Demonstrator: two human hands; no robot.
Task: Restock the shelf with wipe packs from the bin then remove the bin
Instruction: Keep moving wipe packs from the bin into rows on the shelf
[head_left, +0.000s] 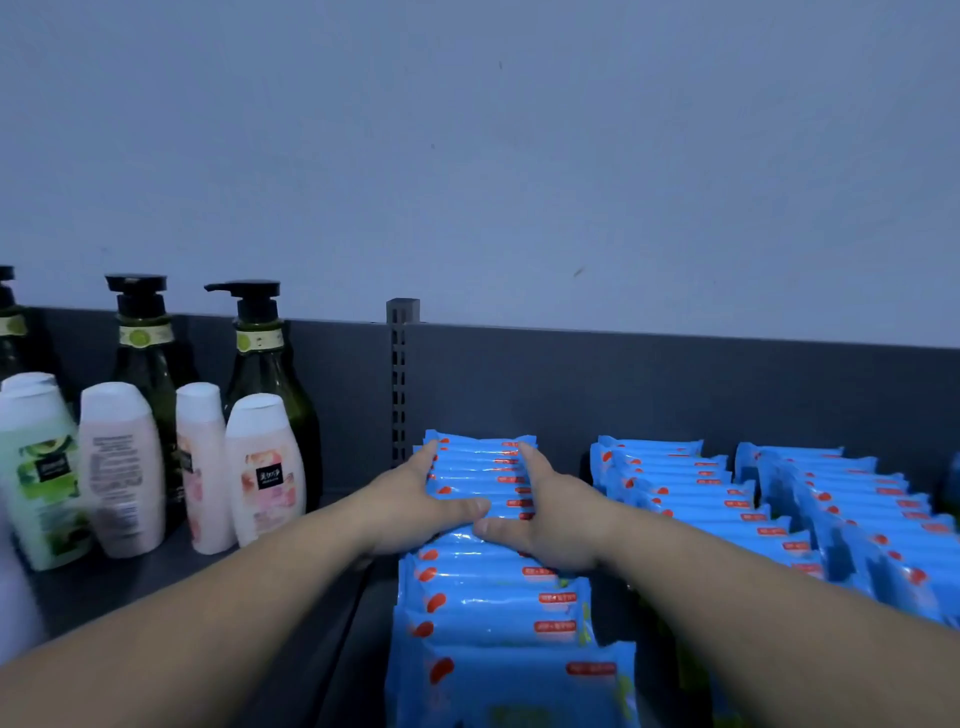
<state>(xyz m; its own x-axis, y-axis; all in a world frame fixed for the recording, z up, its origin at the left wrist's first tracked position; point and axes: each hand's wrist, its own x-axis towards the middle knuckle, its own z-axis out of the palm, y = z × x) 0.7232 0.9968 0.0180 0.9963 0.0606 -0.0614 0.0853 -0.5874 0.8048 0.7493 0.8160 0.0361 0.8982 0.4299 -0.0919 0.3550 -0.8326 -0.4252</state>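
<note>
A: The left hand and the right hand both lie on the same row of wipe packs, the left row on the shelf. Fingers are stretched along the two sides of the row, thumbs nearly meet on top in the middle.

B: So are they gripping a pack?

A: I judge no. The hands are open and flat, pressing the row from left and right; no single pack is lifted (it looks more like squaring the row).

B: Which way does the row run?

A: Its long axis goes from the person straight back to the grey back panel. Each pack lies crosswise, standing on its edge. The hands are at the far half, equally near, one on each side.

B: And the rest?

A: Two more rows stand to the right, well apart from the hands. Lotion bottles stand to the left. The bin I cannot see in this view, so how many packs remain I cannot tell.

B: Next move?

A: Probably to push the packs backward along that axis, with both hands together.
</note>
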